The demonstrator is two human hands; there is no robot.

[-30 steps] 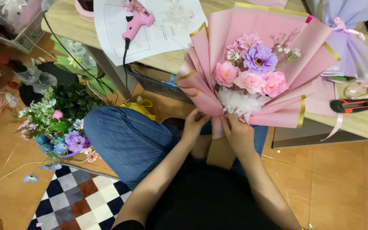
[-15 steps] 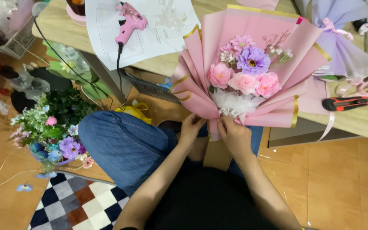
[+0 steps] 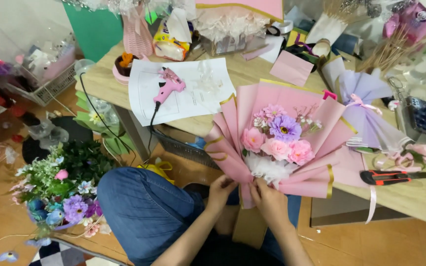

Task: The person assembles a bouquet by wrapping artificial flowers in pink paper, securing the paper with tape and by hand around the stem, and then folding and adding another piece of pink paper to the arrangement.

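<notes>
Bouquet (image 3: pixel 279 148) first: pink, gold-edged wrapping paper fanned around pink and purple blooms with a white frill under them, its head resting on the edge of the wooden table (image 3: pixel 410 197) and the stem end hanging over the person's lap. Both hands are pinched closed on the neck of the wrap, left hand (image 3: pixel 221 191) on one side, right hand (image 3: pixel 268 199) just beside it, thumbs nearly touching where the paper gathers.

My take on doing this bit right: keep the squeeze low, right under the frill, and pull the folds in evenly from both sides so the fan stays symmetrical. Grip too high and I reckon you'd crush the white stuff.

Around it: orange utility knife (image 3: pixel 393 177) to the right on the table, a lavender-wrapped bouquet (image 3: pixel 368 118) behind that, pink glue gun (image 3: pixel 167 83) lying on a white sheet. Loose flower bunch (image 3: pixel 60 197) on the floor by the denim knee.
</notes>
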